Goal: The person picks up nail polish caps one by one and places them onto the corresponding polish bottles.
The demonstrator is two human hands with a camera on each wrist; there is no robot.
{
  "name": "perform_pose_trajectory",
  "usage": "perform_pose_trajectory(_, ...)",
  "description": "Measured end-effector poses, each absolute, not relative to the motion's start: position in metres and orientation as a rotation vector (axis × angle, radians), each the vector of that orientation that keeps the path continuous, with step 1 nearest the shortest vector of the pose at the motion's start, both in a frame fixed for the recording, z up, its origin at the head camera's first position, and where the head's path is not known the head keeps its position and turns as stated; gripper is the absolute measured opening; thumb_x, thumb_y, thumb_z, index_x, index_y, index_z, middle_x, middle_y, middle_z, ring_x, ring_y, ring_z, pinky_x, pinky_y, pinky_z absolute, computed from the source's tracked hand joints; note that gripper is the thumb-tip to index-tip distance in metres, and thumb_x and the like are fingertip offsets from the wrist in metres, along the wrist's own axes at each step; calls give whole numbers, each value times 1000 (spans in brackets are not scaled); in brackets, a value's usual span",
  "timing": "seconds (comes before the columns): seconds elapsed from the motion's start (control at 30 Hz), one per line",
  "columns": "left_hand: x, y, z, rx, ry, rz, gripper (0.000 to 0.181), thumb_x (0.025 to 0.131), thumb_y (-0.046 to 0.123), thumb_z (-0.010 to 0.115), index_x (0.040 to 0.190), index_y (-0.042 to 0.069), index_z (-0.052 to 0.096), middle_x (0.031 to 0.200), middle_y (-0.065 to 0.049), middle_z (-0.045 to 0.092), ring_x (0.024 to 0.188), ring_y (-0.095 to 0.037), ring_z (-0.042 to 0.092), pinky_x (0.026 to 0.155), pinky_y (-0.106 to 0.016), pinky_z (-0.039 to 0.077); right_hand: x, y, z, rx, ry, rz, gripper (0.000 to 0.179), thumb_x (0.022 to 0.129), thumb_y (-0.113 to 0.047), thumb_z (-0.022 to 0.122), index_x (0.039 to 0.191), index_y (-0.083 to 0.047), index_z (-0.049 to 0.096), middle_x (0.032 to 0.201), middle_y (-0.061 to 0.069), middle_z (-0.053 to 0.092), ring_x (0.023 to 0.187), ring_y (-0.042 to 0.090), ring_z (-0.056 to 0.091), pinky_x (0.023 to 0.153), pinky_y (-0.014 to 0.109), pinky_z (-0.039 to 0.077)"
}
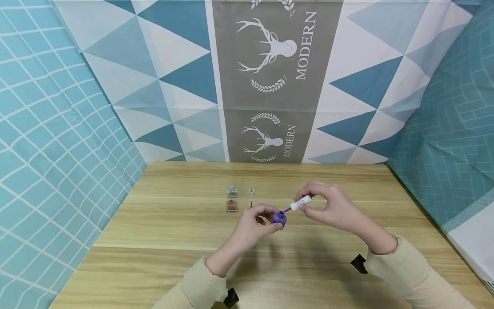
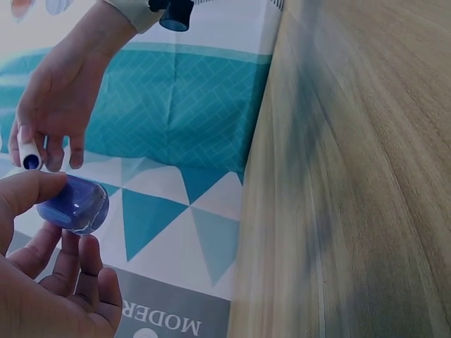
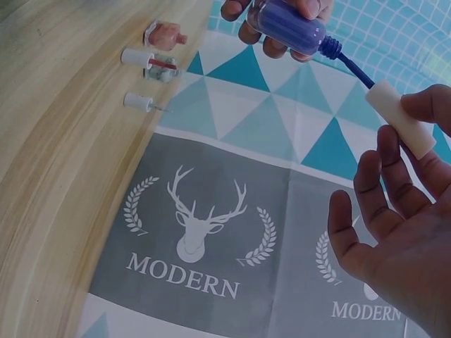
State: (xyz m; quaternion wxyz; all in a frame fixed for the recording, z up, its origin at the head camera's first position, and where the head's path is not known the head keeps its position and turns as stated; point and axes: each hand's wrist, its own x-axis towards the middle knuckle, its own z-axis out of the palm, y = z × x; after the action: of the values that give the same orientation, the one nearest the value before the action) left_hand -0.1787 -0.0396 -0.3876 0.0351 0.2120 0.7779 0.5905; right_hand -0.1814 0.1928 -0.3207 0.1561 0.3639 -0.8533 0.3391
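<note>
A small, rounded glass bottle of purple liquid (image 1: 278, 219) was held above the middle of the pale wood-grain tabletop (image 1: 166, 231), clamped between the thumb and fingers of the left hand (image 1: 252, 225). The right hand (image 1: 335, 210) pinched a white cylindrical cap (image 1: 301, 202), whose purple-coated stem (image 1: 286, 210) met the bottle's mouth; whether its tip was inside was hard to tell. Toward the tabletop's far edge stood a squarish clear-glass bottle (image 1: 232, 192) and, just nearer, a squarish pinkish-brown bottle (image 1: 231, 206). To their right were a small white brush cap (image 1: 251, 192) and a white cap with a reddish brush (image 3: 137, 58), mostly hidden behind the left hand in the head view. The tabletop's near edge was cut off.
</note>
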Motion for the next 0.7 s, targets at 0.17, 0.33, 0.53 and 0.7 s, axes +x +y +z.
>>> perform_pose_trajectory(0.17, -178, -39, -387, 652, 2385, 1817, 26, 77, 17, 77, 102, 13, 69, 91, 2, 67, 85, -12, 57, 73, -27, 47, -181, 192, -320, 1082, -2442, 967, 26, 78, -7, 73, 96, -24, 65, 92, -14, 63, 81, 4, 57, 72, 26, 50)
perform_pose_trajectory(0.33, -177, -39, -386, 657, 2382, 1813, 26, 77, 16, 77, 102, 13, 69, 91, 1, 67, 85, -13, 57, 73, -27, 47, -181, 191, -319, 1091, -2458, 969, 27, 78, -7, 74, 97, -24, 65, 92, -14, 63, 80, 4, 57, 71, 24, 49)
perform_pose_trajectory(0.53, -176, -38, -386, 673, 2386, 1799, 26, 76, 15, 77, 102, 13, 70, 92, 1, 67, 84, -13, 57, 72, -26, 47, -180, 190, -318, 1087, -2485, 960, 26, 78, -9, 74, 96, -25, 65, 92, -15, 62, 80, 3, 57, 70, 24, 49)
perform_pose_trajectory(0.7, -176, -36, -386, 708, 2397, 1789, 27, 76, 15, 78, 102, 11, 70, 93, -2, 66, 84, -12, 57, 72, -25, 47, -181, 190, -319, 1117, -2470, 966, 26, 78, -7, 73, 96, -24, 65, 91, -15, 62, 80, 3, 57, 70, 24, 49)
